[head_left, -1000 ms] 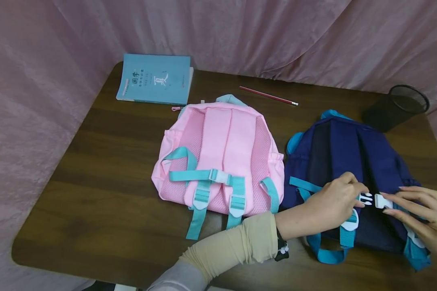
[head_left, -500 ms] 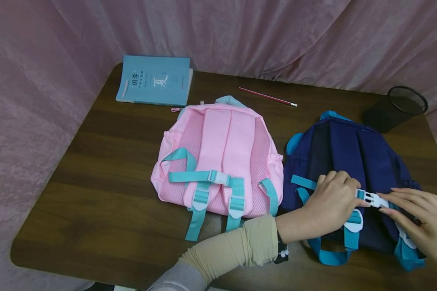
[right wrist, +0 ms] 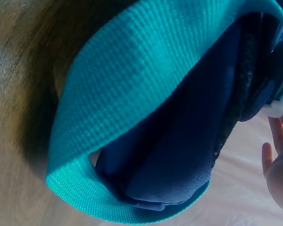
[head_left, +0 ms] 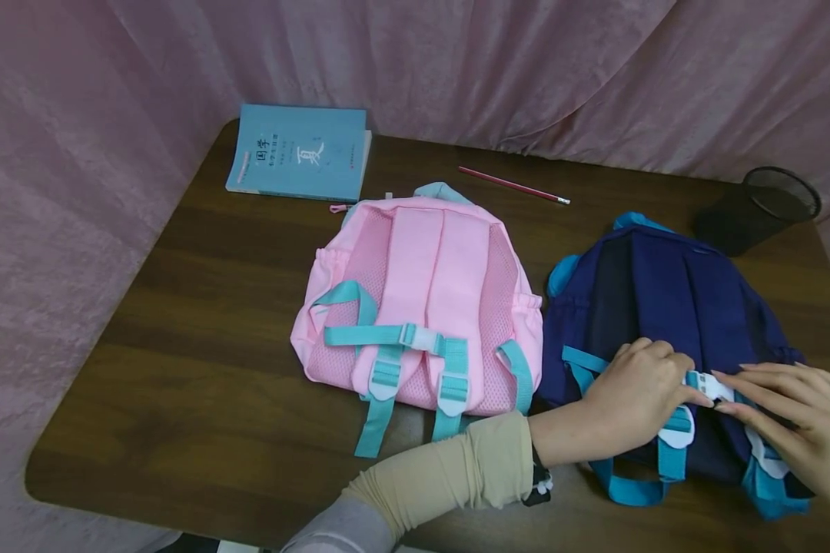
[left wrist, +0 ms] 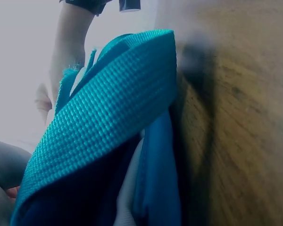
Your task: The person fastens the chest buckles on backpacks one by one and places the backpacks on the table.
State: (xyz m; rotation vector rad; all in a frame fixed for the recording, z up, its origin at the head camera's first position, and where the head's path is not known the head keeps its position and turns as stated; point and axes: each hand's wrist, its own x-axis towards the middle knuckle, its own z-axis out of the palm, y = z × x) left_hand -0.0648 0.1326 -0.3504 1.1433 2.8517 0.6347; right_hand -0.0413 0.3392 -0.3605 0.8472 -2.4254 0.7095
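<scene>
A navy backpack (head_left: 664, 284) lies on the table at the right, its straps facing up. Across its lower part runs a white side-release buckle (head_left: 714, 387), its two halves joined. My left hand (head_left: 639, 395) pinches the buckle's left end and blue webbing. From the right, my right hand (head_left: 795, 407) holds the other end between thumb and fingers. Part of the buckle is hidden by the fingertips. Blue webbing (left wrist: 104, 103) fills the left wrist view, and a webbing loop (right wrist: 132, 75) hangs large in the right wrist view.
Left of the navy bag lies a pink backpack (head_left: 415, 299) with its chest strap buckled. Behind are a blue book (head_left: 300, 152) and a red pencil (head_left: 515, 185). A black mesh pen holder (head_left: 747, 215) stands at the back right corner of the table (head_left: 180, 369).
One second ago the two buckle halves were apart, with white prongs showing. Both hands have drawn together, and the prongs have slid into the other half.
</scene>
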